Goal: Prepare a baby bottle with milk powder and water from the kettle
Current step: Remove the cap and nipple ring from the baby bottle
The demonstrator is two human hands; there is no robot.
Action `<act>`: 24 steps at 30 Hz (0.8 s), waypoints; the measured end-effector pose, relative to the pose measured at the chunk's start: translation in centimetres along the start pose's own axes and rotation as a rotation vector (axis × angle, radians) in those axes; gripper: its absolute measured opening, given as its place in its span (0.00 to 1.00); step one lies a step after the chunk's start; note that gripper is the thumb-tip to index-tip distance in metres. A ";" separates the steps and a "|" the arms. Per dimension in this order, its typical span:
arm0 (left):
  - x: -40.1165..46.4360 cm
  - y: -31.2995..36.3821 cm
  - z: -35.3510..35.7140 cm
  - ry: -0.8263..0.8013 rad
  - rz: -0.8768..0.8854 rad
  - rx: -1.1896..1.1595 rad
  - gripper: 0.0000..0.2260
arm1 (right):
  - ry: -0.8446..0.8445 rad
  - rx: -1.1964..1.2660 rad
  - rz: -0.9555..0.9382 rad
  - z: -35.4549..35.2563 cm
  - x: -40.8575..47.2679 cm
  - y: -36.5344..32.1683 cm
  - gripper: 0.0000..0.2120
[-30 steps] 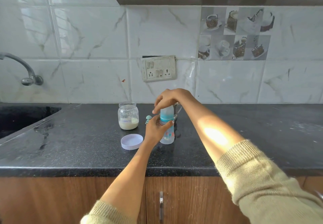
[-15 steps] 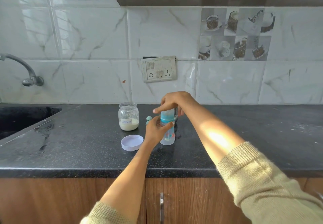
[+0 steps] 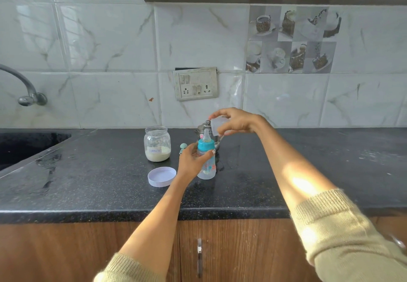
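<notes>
A steel kettle (image 3: 203, 130) stands at the far side of the counter, mostly hidden behind the baby bottle (image 3: 206, 162) and a clear cap (image 3: 218, 126) — only its lid knob and one side show. A small teal object (image 3: 183, 147) (too small to identify) lies half-hidden behind the left hand (image 3: 191, 162). The faucet (image 3: 24, 87) and sink (image 3: 28, 143) are cut off at the left edge.

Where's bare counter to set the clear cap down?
Free: counter right of the baby bottle, and the front strip left of the jar lid. Crowded: powder jar, scoop, kettle clustered behind the bottle.
</notes>
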State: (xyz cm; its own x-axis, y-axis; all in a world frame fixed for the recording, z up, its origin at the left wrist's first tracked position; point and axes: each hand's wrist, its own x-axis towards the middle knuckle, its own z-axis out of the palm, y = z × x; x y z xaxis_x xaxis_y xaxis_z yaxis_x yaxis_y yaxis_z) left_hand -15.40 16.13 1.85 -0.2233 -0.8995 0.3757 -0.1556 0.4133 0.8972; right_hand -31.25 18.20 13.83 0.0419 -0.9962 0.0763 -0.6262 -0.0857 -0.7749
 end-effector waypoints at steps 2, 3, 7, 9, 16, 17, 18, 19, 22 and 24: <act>0.0 -0.2 0.1 0.005 -0.007 -0.019 0.23 | 0.122 0.173 0.006 0.2 -0.4 3.0 0.27; -0.1 -0.3 0.1 0.008 -0.008 -0.029 0.22 | 0.175 0.219 0.004 0.6 -0.6 4.6 0.27; 0.0 -0.7 0.3 0.023 -0.011 -0.066 0.20 | 0.266 0.171 0.070 2.4 -1.2 10.1 0.30; 0.2 -1.0 0.5 0.037 -0.026 -0.093 0.20 | 0.295 0.116 0.134 2.9 -0.6 12.2 0.30; 0.2 -1.4 0.8 0.057 -0.045 -0.135 0.20 | 0.274 0.014 0.125 3.1 1.6 14.0 0.27; 0.2 -1.4 0.8 0.059 -0.048 -0.141 0.20 | 0.272 -0.001 0.122 3.1 1.7 14.2 0.27; 0.2 -1.5 0.9 0.060 -0.052 -0.148 0.21 | 0.272 -0.015 0.121 3.1 1.8 14.4 0.28; 0.2 -1.5 0.9 0.057 -0.055 -0.154 0.21 | 0.275 -0.024 0.129 3.2 1.9 14.7 0.28; 0.2 -1.5 0.9 0.048 -0.055 -0.167 0.22 | 0.278 -0.033 0.159 3.2 1.9 15.1 0.29; 0.2 -1.5 0.9 0.049 -0.055 -0.178 0.22 | 0.275 -0.040 0.166 3.3 1.8 14.9 0.30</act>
State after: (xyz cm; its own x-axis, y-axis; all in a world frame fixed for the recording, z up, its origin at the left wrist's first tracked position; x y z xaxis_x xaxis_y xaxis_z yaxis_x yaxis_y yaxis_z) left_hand -16.09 15.46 0.41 -0.1718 -0.9275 0.3321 0.0078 0.3358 0.9419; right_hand -37.98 15.12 0.33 -0.2718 -0.9547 0.1214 -0.6375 0.0841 -0.7659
